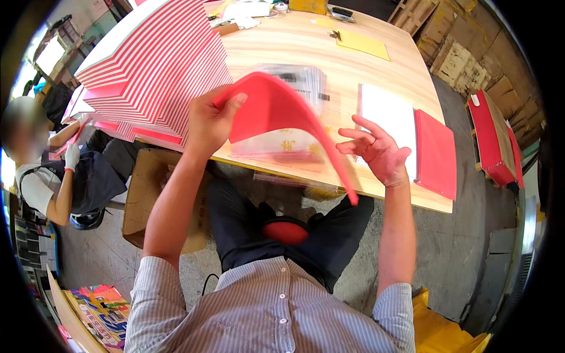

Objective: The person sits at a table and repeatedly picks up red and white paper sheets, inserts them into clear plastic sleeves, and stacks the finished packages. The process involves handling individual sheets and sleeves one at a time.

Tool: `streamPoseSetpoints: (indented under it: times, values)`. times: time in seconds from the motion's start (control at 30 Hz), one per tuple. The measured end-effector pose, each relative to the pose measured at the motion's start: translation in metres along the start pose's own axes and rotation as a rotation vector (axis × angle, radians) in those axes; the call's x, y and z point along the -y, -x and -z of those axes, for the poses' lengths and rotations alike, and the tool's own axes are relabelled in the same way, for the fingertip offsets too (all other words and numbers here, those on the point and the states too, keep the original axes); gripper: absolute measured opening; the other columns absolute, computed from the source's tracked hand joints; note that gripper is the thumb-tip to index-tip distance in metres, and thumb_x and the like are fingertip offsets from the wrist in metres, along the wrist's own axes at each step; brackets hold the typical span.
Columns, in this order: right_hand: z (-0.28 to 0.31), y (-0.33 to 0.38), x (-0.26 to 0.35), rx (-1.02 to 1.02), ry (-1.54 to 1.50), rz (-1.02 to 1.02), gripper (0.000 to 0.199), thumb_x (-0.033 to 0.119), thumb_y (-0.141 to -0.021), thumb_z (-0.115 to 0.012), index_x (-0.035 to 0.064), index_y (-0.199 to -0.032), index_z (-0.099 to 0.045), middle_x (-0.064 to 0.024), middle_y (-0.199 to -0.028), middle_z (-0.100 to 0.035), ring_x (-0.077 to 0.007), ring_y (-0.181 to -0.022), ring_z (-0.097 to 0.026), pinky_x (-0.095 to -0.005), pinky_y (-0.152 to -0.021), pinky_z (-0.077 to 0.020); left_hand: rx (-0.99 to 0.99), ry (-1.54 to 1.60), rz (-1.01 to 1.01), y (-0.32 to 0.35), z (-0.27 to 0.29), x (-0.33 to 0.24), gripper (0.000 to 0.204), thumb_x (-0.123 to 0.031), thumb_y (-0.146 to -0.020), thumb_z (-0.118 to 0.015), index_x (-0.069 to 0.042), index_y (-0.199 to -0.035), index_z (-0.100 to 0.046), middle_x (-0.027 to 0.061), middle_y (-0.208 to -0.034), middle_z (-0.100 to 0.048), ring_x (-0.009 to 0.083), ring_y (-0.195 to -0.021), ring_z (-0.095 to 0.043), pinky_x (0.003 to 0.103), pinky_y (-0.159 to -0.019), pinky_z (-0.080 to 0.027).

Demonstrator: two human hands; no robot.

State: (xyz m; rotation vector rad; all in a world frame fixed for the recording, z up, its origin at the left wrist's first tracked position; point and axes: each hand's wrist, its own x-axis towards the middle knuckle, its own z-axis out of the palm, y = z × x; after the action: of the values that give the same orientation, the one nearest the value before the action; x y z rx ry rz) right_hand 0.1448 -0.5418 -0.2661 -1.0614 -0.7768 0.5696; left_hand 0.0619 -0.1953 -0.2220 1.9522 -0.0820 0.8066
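My left hand (210,120) pinches the top corner of a red sheet of card (282,112), which bends in an arc over the front edge of the wooden table (306,44). My right hand (376,150) hovers open beside the sheet's right edge, fingers spread, holding nothing. Under the sheet lies a pile of clear plastic bags (300,79) with red contents. To the right rest a white stack (391,117) and a red stack (436,153) of sheets.
A tall pile of red-and-white striped flat boxes (156,70) fills the table's left. A yellow envelope (362,43) lies far back. Another person (53,170) sits at left beside a cardboard box (147,197). Red boxes (491,138) and cardboard stand at right.
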Motion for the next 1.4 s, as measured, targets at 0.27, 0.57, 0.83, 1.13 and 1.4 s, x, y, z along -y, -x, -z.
streamPoseSetpoints:
  times: [0.27, 0.57, 0.83, 1.13, 1.4]
  values:
    - [-0.002, 0.025, -0.043, -0.203, 0.337, 0.119, 0.131, 0.065, -0.051, -0.088, 0.0004, -0.15, -0.033, -0.015, -0.152, -0.04, -0.028, -0.141, -0.038, -0.0478, -0.112, -0.0324, 0.076, -0.007, 0.154, -0.001, -0.008, 0.031, 0.021, -0.015, -0.09, -0.071, 0.004, -0.1, -0.071, 0.0036, -0.067, -0.064, 0.0064, -0.062, -0.054, 0.027, -0.057, -0.046]
    - [0.023, 0.002, -0.047, -0.577, 0.406, -0.08, 0.037, 0.009, -0.084, -0.077, 0.0012, -0.119, -0.066, -0.0074, -0.111, -0.069, -0.0148, -0.101, -0.063, -0.0287, -0.086, -0.051, 0.184, 0.061, 0.246, -0.005, -0.009, 0.024, 0.024, -0.017, -0.091, -0.071, 0.003, -0.103, -0.072, 0.0045, -0.075, -0.069, 0.008, -0.067, -0.06, 0.026, -0.062, -0.049]
    - [0.022, 0.003, -0.055, -0.628, 0.415, -0.013, 0.019, 0.011, -0.089, -0.074, 0.0003, -0.105, -0.072, -0.0031, -0.096, -0.072, -0.0102, -0.085, -0.063, -0.0275, -0.078, -0.0515, 0.283, 0.107, 0.288, 0.002, -0.002, 0.055, 0.026, -0.015, -0.09, -0.072, 0.005, -0.106, -0.07, 0.0066, -0.086, -0.072, 0.0095, -0.078, -0.063, 0.027, -0.071, -0.052]
    - [0.007, -0.001, -0.051, -0.506, 0.31, -0.151, 0.037, 0.004, -0.08, -0.08, 0.0002, -0.115, -0.068, -0.0053, -0.105, -0.071, -0.0139, -0.098, -0.065, -0.0319, -0.091, -0.053, 0.427, 0.352, 0.346, 0.02, -0.007, 0.08, 0.056, -0.001, -0.078, -0.081, -0.001, -0.13, -0.06, 0.0053, -0.114, -0.067, 0.0118, -0.104, -0.061, 0.027, -0.089, -0.051]
    - [0.039, 0.012, -0.066, -0.32, 0.284, -0.213, 0.03, 0.003, -0.085, -0.072, -0.0067, -0.112, -0.068, -0.0097, -0.1, -0.071, -0.0171, -0.09, -0.066, -0.0306, -0.08, -0.0556, 0.491, 0.075, 0.453, 0.023, -0.006, 0.082, 0.034, -0.001, -0.078, -0.079, 0.0, -0.111, -0.069, 0.0045, -0.101, -0.071, 0.0124, -0.092, -0.063, 0.029, -0.084, -0.052]
